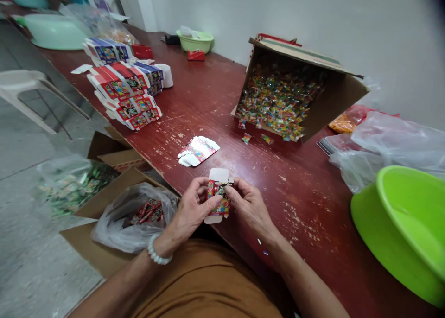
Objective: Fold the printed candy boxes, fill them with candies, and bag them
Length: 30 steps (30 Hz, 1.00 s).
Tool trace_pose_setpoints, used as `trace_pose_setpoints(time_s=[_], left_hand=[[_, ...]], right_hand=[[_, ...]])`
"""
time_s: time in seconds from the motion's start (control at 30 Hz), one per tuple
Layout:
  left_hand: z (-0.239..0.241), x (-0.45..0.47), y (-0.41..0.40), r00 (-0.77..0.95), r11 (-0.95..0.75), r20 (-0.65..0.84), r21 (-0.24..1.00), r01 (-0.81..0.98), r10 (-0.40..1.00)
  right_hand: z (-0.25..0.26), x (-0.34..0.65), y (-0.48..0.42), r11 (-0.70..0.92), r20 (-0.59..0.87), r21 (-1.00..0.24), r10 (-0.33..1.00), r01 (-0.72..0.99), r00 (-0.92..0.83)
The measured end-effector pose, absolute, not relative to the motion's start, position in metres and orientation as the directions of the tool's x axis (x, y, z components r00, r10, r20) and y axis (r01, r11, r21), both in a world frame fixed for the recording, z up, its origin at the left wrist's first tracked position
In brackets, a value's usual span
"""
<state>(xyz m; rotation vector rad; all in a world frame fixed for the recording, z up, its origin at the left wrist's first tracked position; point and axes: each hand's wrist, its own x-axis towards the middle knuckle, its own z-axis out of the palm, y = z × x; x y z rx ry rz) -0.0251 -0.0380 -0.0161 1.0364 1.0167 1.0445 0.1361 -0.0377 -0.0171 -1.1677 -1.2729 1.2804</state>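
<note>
Between my two hands, above the table's near edge, is a small printed candy box (pixel 219 198) with its white end flaps sticking out at top and bottom. My left hand (pixel 196 202) grips its left side, thumb across the front. On the right side, my right hand (pixel 248 202) pinches it with thumb and fingers. Just beyond, a small pile of flat, unfolded boxes (pixel 200 150) lies on the red table (pixel 208 98). Farther off, a large cardboard carton (pixel 333 100) is tipped on its side, full of wrapped candies (pixel 278 102); a few have spilled out in front.
Bundled flat boxes (pixel 121 88) are stacked at the table's left edge. A bright green basin (pixel 392 225) and plastic bags (pixel 392 142) stand on the right. Below left, an open carton (pixel 81 244) holds a bag of small red packets (pixel 148 212). A stool (pixel 31 84) stands behind.
</note>
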Motion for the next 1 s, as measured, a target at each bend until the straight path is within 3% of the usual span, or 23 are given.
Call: trace_pose_setpoints(time_s=[0.23,0.33,0.47,0.53,0.63,0.73,0.8,0.9,1.0], left_hand=[[-0.014,-0.024,-0.045,0.061,0.084,-0.076,0.986,-0.145,0.995],[-0.017,-0.027,-0.042,0.127,0.139,-0.118,0.976,-0.170,0.985],[-0.019,-0.033,-0.036,0.244,0.193,-0.146,0.964,-0.181,0.959],[-0.019,-0.033,-0.033,0.241,0.149,-0.117,0.982,-0.119,0.963],[-0.020,-0.033,-0.032,0.193,0.091,-0.074,0.992,-0.082,0.978],[-0.022,-0.031,-0.033,0.170,0.168,-0.130,0.957,-0.236,0.977],[-0.023,-0.031,-0.035,0.251,0.284,-0.210,0.906,-0.313,0.945],[-0.019,-0.030,-0.038,0.449,0.457,-0.297,0.835,-0.305,0.843],[-0.015,-0.028,-0.037,0.485,0.535,-0.353,0.786,-0.310,0.800]], right_hand=[[-0.026,0.129,-0.043,0.019,0.017,-0.994,1.000,-0.106,0.023],[-0.027,0.130,-0.043,0.014,0.013,-0.994,1.000,-0.111,0.012],[-0.024,0.138,-0.036,-0.127,-0.120,-0.979,0.991,-0.157,-0.058],[-0.021,0.141,-0.031,-0.190,-0.175,-0.959,0.981,-0.211,-0.089],[-0.016,0.141,-0.025,-0.153,-0.136,-0.955,0.987,-0.255,-0.080],[-0.015,0.139,-0.024,-0.090,-0.065,-0.978,0.989,-0.189,-0.135],[-0.016,0.137,-0.026,-0.053,-0.033,-0.989,0.990,-0.138,-0.140],[-0.018,0.134,-0.029,-0.044,-0.029,-0.992,0.992,-0.122,-0.123],[-0.018,0.135,-0.031,0.018,0.033,-0.996,0.983,-0.085,-0.181]])
